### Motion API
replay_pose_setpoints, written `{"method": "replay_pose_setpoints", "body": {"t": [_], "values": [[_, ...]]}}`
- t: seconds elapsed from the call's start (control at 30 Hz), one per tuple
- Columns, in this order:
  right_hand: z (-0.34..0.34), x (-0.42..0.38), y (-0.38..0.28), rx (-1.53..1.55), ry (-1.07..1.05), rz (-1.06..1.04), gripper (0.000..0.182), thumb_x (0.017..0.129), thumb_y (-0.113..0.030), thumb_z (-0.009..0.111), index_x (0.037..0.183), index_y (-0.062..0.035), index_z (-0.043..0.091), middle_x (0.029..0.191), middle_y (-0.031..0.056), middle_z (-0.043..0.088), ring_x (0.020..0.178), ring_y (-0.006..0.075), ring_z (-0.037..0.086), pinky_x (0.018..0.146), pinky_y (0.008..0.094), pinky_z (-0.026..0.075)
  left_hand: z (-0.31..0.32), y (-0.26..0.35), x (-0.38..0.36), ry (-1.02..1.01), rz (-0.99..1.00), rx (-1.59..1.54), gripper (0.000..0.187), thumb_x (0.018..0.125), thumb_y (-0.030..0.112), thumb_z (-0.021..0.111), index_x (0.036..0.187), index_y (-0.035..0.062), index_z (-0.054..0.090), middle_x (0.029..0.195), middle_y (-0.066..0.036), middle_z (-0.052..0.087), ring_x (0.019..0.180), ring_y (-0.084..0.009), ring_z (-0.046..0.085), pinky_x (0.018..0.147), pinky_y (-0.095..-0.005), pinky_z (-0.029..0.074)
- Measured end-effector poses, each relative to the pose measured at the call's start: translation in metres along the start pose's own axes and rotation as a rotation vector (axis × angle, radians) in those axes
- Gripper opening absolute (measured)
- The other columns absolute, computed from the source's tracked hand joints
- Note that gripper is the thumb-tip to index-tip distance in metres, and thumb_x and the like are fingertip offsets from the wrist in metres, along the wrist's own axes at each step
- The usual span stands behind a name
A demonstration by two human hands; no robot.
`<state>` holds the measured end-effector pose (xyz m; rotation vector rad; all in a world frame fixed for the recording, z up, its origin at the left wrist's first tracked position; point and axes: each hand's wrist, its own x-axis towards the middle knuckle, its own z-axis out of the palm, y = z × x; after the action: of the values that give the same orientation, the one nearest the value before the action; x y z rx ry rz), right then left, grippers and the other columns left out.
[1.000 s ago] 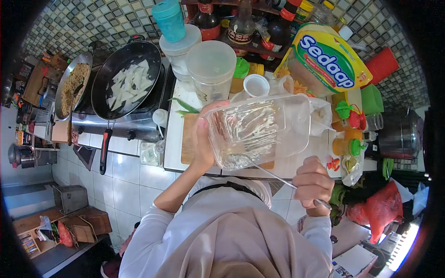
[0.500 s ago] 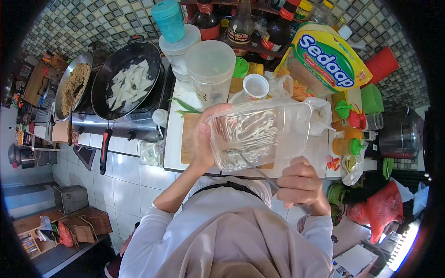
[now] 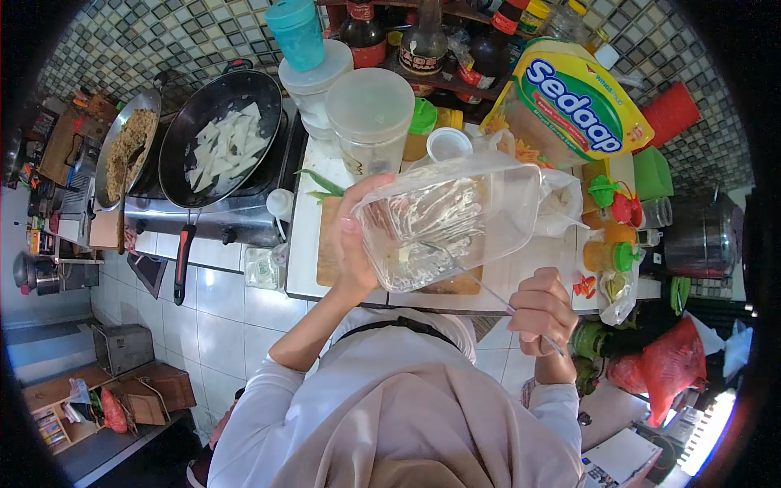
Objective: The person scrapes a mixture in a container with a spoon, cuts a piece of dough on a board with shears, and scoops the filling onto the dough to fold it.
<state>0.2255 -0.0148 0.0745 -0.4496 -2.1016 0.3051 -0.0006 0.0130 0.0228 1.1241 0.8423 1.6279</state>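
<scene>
My left hand grips the left side of a clear plastic container, which is tilted so its inside faces me. White creamy residue is smeared in streaks over its inner bottom. My right hand is closed around the handle of a thin metal spoon. The spoon reaches into the container, and its head touches or lies close to the residue at the lower left. Beneath the container a wooden cutting board lies on the white counter, partly covered by it.
A black frying pan with white flat pieces sits on the stove, beside a pan of brown crumbly food. Lidded tubs, sauce bottles and a yellow-green Sedaap bag line the back. Small jars stand at right.
My right hand has shifted slightly to the right and down with the spoon. The container has moved a little left and up, its tilt changing slightly.
</scene>
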Motion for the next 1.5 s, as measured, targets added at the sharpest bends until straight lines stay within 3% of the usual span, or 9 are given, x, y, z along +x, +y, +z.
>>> {"method": "replay_pose_setpoints", "body": {"t": [0.2, 0.27, 0.3, 0.67, 1.0, 1.1, 1.17, 1.3, 1.5], "values": [[0.012, 0.001, 0.001, 0.075, -0.002, 0.068, 0.005, 0.069, -0.008, 0.06, 0.07, -0.0047, 0.056, 0.072, 0.0067, 0.056, 0.064, 0.0229, 0.052, 0.056, 0.0329, 0.041, 0.003, -0.003, 0.001, 0.005, -0.079, 0.044, 0.072, 0.083, 0.061, 0.026, 0.115, -0.0024, 0.042, 0.103, -0.012, 0.05, 0.096, -0.0203, 0.049, 0.085, -0.0328, 0.039], [0.017, 0.0, 0.001, 0.13, 0.016, 0.13, 0.005, 0.075, -0.006, 0.055, 0.071, -0.0031, 0.055, 0.07, 0.007, 0.055, 0.064, 0.0232, 0.052, 0.056, 0.0333, 0.041, 0.003, -0.005, 0.001, -0.001, -0.062, -0.067, 0.056, 0.091, 0.042, 0.028, 0.113, -0.0066, 0.044, 0.104, -0.012, 0.051, 0.095, -0.0185, 0.05, 0.085, -0.0312, 0.038], [0.018, 0.0, 0.002, 0.131, 0.016, 0.13, 0.005, 0.075, -0.006, 0.055, 0.071, -0.0031, 0.055, 0.07, 0.007, 0.055, 0.064, 0.0232, 0.052, 0.056, 0.0333, 0.041, 0.004, -0.006, 0.001, 0.0, -0.062, -0.067, 0.056, 0.091, 0.042, 0.028, 0.113, -0.0066, 0.044, 0.104, -0.012, 0.051, 0.095, -0.0185, 0.05, 0.085, -0.0312, 0.038], [0.029, -0.013, 0.002, 0.344, 0.247, 0.52, 0.029, 0.089, -0.014, 0.038, 0.064, -0.0019, 0.047, 0.061, 0.0076, 0.047, 0.058, 0.02, 0.044, 0.054, 0.0308, 0.036, 0.011, -0.01, 0.006, 0.018, -0.19, -0.052, 0.041, 0.094, 0.024, 0.024, 0.106, -0.0053, 0.049, 0.093, -0.01, 0.056, 0.085, -0.0129, 0.052, 0.078, -0.0249, 0.041], [0.028, -0.026, 0.006, 0.633, 0.438, 0.745, 0.026, 0.091, -0.017, 0.034, 0.071, -0.0026, 0.041, 0.067, 0.006, 0.04, 0.063, 0.016, 0.037, 0.059, 0.0278, 0.032, 0.014, -0.004, 0.01, -0.028, -0.212, 0.261, 0.04, 0.093, 0.029, 0.032, 0.099, -0.0027, 0.055, 0.079, -0.007, 0.059, 0.074, -0.0112, 0.051, 0.069, -0.0244, 0.041], [0.028, -0.026, 0.007, 0.652, 0.453, 0.723, 0.026, 0.092, -0.016, 0.033, 0.071, -0.0033, 0.039, 0.068, 0.0051, 0.039, 0.065, 0.0156, 0.036, 0.061, 0.0274, 0.031, 0.012, -0.01, 0.011, -0.013, -0.283, 0.301, 0.04, 0.093, 0.031, 0.034, 0.097, -0.0018, 0.056, 0.069, -0.004, 0.056, 0.063, -0.0093, 0.048, 0.058, -0.0234, 0.04], [0.029, -0.029, 0.009, 0.709, 0.506, 0.834, 0.026, 0.092, -0.016, 0.033, 0.071, -0.0039, 0.039, 0.069, 0.0045, 0.038, 0.066, 0.0153, 0.036, 0.062, 0.0271, 0.03, 0.017, -0.013, 0.012, 0.023, -0.074, 0.29, 0.04, 0.093, 0.031, 0.034, 0.097, -0.0019, 0.056, 0.062, -0.002, 0.052, 0.052, -0.0061, 0.042, 0.048, -0.0217, 0.034], [0.031, -0.031, 0.011, 0.759, 0.581, 0.935, 0.026, 0.092, -0.019, 0.035, 0.071, -0.0048, 0.04, 0.069, 0.0037, 0.038, 0.065, 0.0146, 0.036, 0.063, 0.0267, 0.03, 0.011, -0.01, 0.011, -0.006, -0.224, 0.282, 0.039, 0.093, 0.031, 0.033, 0.099, -0.0016, 0.055, 0.062, -0.002, 0.051, 0.052, -0.0062, 0.042, 0.049, -0.0213, 0.035], [0.016, -0.052, 0.038, 1.185, 0.885, 1.156, 0.016, 0.09, -0.017, 0.042, 0.076, -0.008, 0.045, 0.074, -0.0006, 0.042, 0.066, 0.0105, 0.038, 0.065, 0.0253, 0.031, 0.01, -0.019, 0.015, -0.036, 0.118, 0.325, 0.041, 0.093, 0.032, 0.032, 0.107, -0.0012, 0.051, 0.077, -0.006, 0.057, 0.062, -0.0083, 0.048, 0.056, -0.0223, 0.038]]}}
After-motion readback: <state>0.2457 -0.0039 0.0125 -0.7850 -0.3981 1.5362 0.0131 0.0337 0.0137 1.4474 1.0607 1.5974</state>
